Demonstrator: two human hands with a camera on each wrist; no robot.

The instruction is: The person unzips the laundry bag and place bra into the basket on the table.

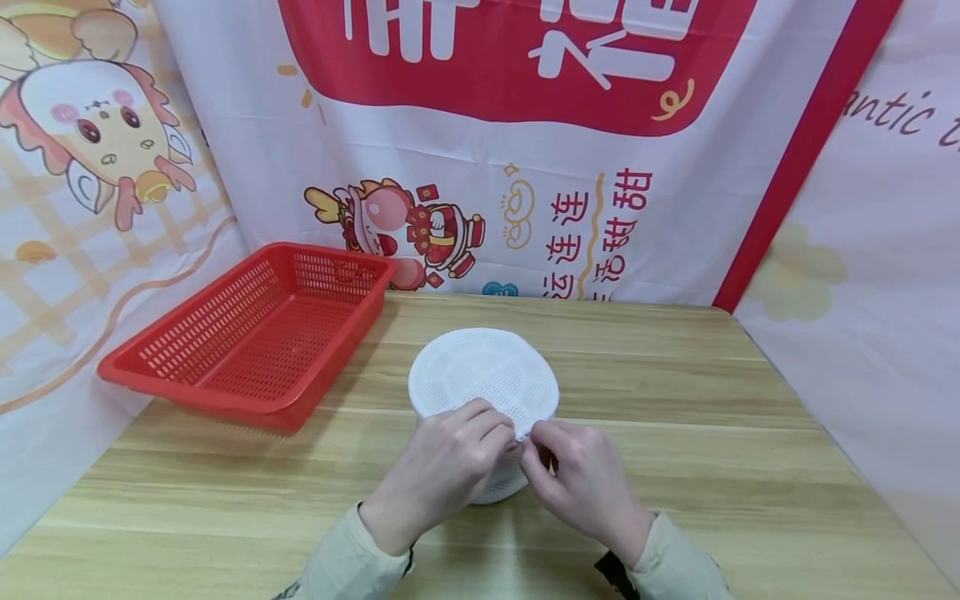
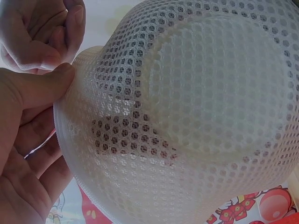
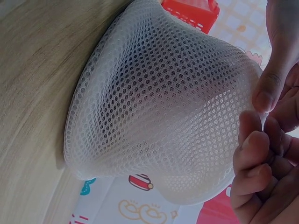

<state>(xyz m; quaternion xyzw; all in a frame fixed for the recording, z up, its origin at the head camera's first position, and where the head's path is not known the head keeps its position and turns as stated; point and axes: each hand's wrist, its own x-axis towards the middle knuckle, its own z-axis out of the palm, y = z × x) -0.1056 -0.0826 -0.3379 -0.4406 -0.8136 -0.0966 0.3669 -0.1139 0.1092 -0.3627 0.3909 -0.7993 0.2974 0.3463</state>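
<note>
A round white mesh laundry bag (image 1: 480,367) stands on the table in front of me, its flat top facing up. My left hand (image 1: 450,462) pinches the near rim with thumb and fingers. Right beside it, my right hand (image 1: 585,479) pinches the same rim between thumb and forefinger, the other fingers curled in. In the left wrist view the left thumb presses on the edge of the mesh (image 2: 117,93), whose sides bow inward below the rim. The right wrist view shows both hands meeting at the edge of the bag (image 3: 154,93); their fingertips hide the gripped spot.
A red plastic basket (image 1: 322,379) with slotted walls stands at the left of the wooden table (image 1: 675,392). A printed white cloth (image 1: 465,150) hangs behind the table's back edge. More printed cloth borders the left and right sides.
</note>
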